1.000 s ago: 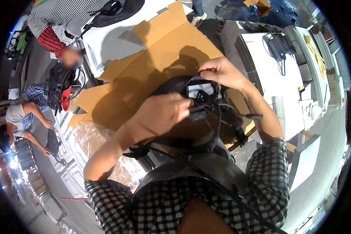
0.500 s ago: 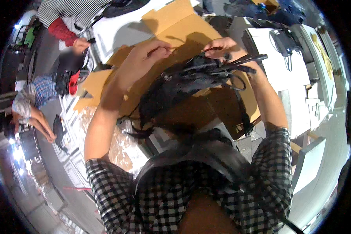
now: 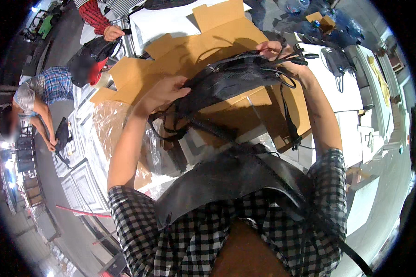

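A black bag (image 3: pixel 231 81) with a zipper and dangling straps is stretched between my hands above an open cardboard box. It looks like a waist bag. My left hand (image 3: pixel 167 92) is closed on its left end, fingers and thumb pinching the edge. At the upper right, my right hand (image 3: pixel 276 51) grips the other end, where black straps and buckles (image 3: pixel 302 56) bunch over the wrist. Some fingertips are hidden behind the fabric. A long strap (image 3: pixel 287 120) hangs on the right, in front of the cardboard box (image 3: pixel 226 34), whose flaps stand open.
Clear plastic wrap (image 3: pixel 120 124) lies left of the box. Another black bag (image 3: pixel 338 62) rests on the white surface at right. At the far left, a co-worker handles a black bag (image 3: pixel 62 137); another person's hand (image 3: pixel 113 32) is at the upper left. A white board (image 3: pixel 363 198) stands lower right.
The bag has been drawn out flatter and wider. My left hand, earlier apart from the bag, has come down and taken its left end; my right hand has shifted slightly right.
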Demonstrator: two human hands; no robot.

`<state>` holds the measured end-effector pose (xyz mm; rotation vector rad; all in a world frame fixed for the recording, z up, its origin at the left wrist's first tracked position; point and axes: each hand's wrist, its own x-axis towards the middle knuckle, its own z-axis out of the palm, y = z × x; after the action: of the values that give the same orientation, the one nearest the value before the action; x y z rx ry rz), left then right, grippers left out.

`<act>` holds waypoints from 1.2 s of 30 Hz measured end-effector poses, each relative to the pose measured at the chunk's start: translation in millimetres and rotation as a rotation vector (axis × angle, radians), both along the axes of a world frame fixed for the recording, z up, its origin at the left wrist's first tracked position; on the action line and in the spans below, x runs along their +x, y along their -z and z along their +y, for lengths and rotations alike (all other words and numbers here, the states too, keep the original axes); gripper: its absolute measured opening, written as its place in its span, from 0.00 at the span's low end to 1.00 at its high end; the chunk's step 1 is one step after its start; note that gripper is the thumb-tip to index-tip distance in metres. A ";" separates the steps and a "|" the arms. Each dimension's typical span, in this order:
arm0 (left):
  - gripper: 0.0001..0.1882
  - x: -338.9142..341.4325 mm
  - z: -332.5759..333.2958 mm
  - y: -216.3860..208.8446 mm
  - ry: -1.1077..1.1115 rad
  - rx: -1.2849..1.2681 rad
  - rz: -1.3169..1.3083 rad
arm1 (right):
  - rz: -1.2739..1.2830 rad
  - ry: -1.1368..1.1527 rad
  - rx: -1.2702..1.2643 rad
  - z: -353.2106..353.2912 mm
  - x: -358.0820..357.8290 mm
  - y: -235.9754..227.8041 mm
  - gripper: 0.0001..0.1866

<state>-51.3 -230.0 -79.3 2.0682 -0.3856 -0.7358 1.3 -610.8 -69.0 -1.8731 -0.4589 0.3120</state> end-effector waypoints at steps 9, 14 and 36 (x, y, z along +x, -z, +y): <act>0.30 9.1 -45.4 -39.6 0.016 -0.007 -0.395 | -0.034 0.386 0.140 -26.2 -50.1 -2.2 0.11; 0.32 9.7 -56.0 -26.7 0.129 0.101 -0.517 | -0.079 0.324 0.333 -10.7 -110.5 -30.2 0.10; 0.11 37.7 -34.1 -14.3 0.056 -0.093 -0.541 | -0.719 -0.083 -0.661 98.3 -67.5 -67.6 0.10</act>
<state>-13.6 -264.1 -65.0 2.1528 -0.7637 -0.1698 -66.2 -512.5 -1.3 -2.6056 -1.0083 -0.2082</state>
